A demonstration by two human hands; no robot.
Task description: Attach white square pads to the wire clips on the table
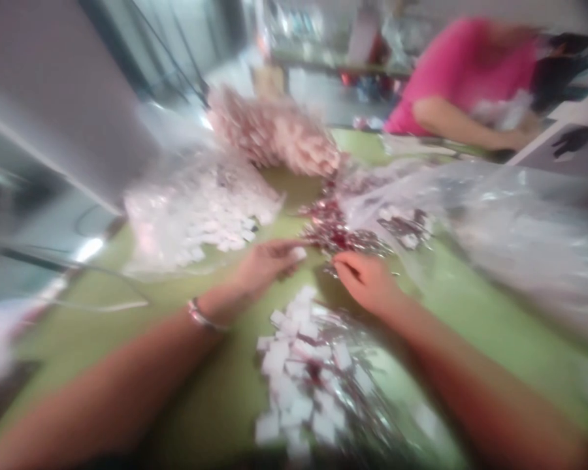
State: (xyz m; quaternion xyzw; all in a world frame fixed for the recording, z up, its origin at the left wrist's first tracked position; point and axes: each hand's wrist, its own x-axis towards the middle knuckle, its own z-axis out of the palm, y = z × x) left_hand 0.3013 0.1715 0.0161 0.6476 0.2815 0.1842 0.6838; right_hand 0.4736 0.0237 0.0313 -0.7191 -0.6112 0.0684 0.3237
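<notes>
My left hand [269, 264], with a bracelet at its wrist, is closed, and a small white piece [298, 254] shows at its thumb and fingertips. My right hand [367, 277] is closed in a pinch beside a pile of shiny red and silver pieces [330, 225]; blur hides what its fingers hold. Both hands are just in front of this pile, a short gap apart. Nearer to me, between my forearms, lies a heap of small white tags [287, 365] with thin silvery strips [367, 405] spreading to the right.
At the left, a clear plastic bag [151, 222] holds many white pieces. Pale pink bundles [274, 130] lie at the back of the green table [490, 320]. Large clear plastic sheeting [524, 228] covers the right side. A person in a pink top [460, 72] works beyond.
</notes>
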